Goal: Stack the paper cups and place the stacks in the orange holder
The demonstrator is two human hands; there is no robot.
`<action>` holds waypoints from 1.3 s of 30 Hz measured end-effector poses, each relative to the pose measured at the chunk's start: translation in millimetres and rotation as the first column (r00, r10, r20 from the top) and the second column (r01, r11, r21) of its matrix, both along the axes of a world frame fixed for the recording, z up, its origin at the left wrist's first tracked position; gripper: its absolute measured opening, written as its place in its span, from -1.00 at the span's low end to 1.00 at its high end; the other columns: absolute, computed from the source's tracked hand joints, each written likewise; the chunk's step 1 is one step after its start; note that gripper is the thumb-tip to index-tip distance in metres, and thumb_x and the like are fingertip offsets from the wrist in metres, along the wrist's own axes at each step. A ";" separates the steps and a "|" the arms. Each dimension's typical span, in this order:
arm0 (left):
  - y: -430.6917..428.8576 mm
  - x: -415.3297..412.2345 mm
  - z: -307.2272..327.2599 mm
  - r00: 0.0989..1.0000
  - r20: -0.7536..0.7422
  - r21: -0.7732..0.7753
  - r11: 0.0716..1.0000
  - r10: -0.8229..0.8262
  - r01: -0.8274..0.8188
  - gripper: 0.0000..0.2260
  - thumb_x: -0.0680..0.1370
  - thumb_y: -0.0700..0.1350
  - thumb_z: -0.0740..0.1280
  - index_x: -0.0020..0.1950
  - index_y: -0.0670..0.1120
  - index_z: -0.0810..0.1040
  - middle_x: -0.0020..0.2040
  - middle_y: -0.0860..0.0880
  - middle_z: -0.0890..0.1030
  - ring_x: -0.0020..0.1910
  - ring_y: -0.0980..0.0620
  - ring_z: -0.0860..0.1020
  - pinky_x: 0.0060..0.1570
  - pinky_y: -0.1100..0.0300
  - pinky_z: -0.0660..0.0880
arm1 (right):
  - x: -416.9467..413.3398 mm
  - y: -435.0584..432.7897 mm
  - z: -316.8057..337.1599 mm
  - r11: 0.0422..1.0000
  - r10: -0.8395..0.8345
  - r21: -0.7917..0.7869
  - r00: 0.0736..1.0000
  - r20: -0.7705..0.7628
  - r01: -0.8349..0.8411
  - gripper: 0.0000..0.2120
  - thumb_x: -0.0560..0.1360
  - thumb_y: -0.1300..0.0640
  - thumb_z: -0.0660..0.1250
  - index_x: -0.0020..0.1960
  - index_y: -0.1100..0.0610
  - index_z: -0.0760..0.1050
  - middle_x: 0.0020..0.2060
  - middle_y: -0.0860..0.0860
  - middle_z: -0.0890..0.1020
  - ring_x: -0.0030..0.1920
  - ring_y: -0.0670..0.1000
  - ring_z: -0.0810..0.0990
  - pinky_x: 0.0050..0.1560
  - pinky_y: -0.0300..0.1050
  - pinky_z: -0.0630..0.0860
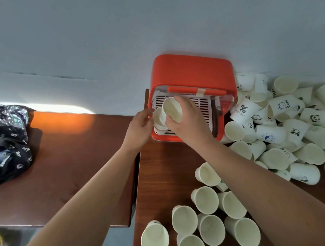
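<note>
The orange holder (192, 70) stands against the wall with its clear lid raised and a white slatted tray inside. My right hand (188, 119) grips a stack of white paper cups (172, 109) over the tray, mouth towards me. A second cup stack (158, 121) sits at the holder's left side, and my left hand (139, 124) touches it with fingers curled around its rim. Several upright cup stacks (207, 221) stand on the table near me.
A large heap of loose printed paper cups (292, 125) lies right of the holder on the brown table (162, 180). A lower brown table (64, 158) on the left carries a dark patterned bag (5, 141). The grey wall is behind.
</note>
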State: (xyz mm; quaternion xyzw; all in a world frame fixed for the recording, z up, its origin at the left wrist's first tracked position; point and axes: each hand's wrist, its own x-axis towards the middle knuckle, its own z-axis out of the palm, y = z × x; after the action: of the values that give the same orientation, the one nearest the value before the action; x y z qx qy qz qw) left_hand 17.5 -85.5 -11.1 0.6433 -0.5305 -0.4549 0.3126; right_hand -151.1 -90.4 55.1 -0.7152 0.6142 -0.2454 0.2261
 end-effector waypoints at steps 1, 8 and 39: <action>0.6 -1.8 3.1 0.999 -0.044 0.023 1.000 0.013 -0.012 -0.65 0.63 0.01 0.19 0.41 0.08 0.49 0.30 0.10 0.55 0.26 0.14 0.52 0.27 0.15 0.46 | 0.2 1.5 -0.7 1.000 0.001 -0.003 1.000 0.013 -0.001 -0.51 0.47 0.04 0.40 0.36 0.08 0.40 0.25 -0.03 0.51 0.27 -0.04 0.45 0.30 -0.16 0.40; 9.4 -7.6 5.7 0.977 -0.187 0.068 0.993 0.106 -0.094 -0.66 0.70 0.10 0.07 0.36 0.10 0.53 0.21 0.15 0.63 0.23 0.17 0.56 0.32 0.06 0.49 | 11.5 7.5 1.1 0.999 -0.045 0.028 0.997 0.066 0.043 -0.47 0.49 -0.02 0.41 0.39 0.10 0.38 0.26 -0.02 0.52 0.26 -0.05 0.46 0.28 -0.29 0.40; 181.1 7.1 46.5 0.955 0.270 0.079 0.991 -0.126 0.108 -0.84 0.62 -0.12 0.29 0.18 -0.08 0.57 0.09 0.00 0.58 -0.04 0.20 0.52 -0.11 0.57 0.33 | -74.4 174.9 -1.2 0.875 0.280 0.440 0.953 -0.119 -0.203 -0.41 0.52 -0.07 0.37 0.48 0.04 0.29 0.44 -0.06 0.31 0.44 -0.03 0.31 0.42 -0.05 0.33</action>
State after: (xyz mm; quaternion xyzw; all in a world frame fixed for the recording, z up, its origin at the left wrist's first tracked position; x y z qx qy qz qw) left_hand 24.6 95.6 35.5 0.6771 -0.5912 -0.3958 0.1883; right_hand -225.5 84.5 53.9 -0.7395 0.5758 -0.0112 0.3484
